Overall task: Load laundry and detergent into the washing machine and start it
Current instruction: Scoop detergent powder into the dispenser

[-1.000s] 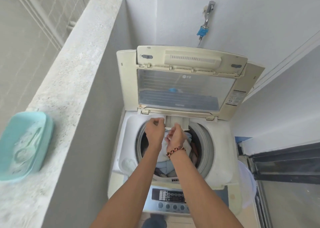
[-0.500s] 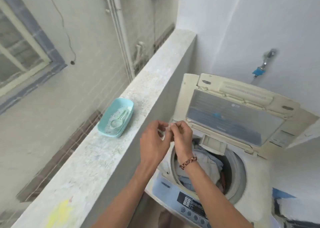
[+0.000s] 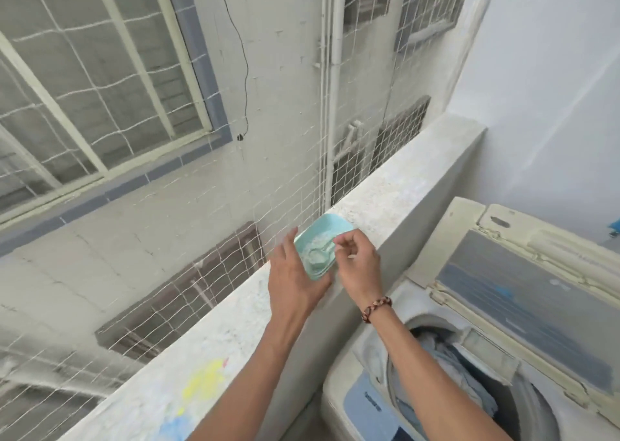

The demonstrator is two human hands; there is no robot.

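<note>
A rope net (image 3: 188, 185) hangs across the left, with a neighbouring building's window (image 3: 94, 81) and a drainpipe (image 3: 330, 105) behind it. Below it a speckled concrete ledge (image 3: 412, 185) runs from lower left to upper right, marked with yellow and blue paint stains (image 3: 204, 382) near its close end. The left hand (image 3: 297, 278) reaches over the ledge with fingers straight and spread, its thumb at the near rim of a teal detergent tray (image 3: 322, 239). The tray sits on the ledge top, long axis following the ledge, far end pointing up-right; white powder and a teal scoop (image 3: 318, 254) lie inside, the scoop's handle aimed up-right. The right hand (image 3: 360, 259), with a braided bracelet (image 3: 375, 308) on its wrist, hovers over the tray's right edge, fingers curled inward; whether they pinch anything is unclear. The hands are close together but apart. Right of the ledge stands the washing machine (image 3: 345, 403) against a white wall (image 3: 553, 88), its lid (image 3: 523, 306) raised, the laundry (image 3: 443, 370) piled in the drum
</note>
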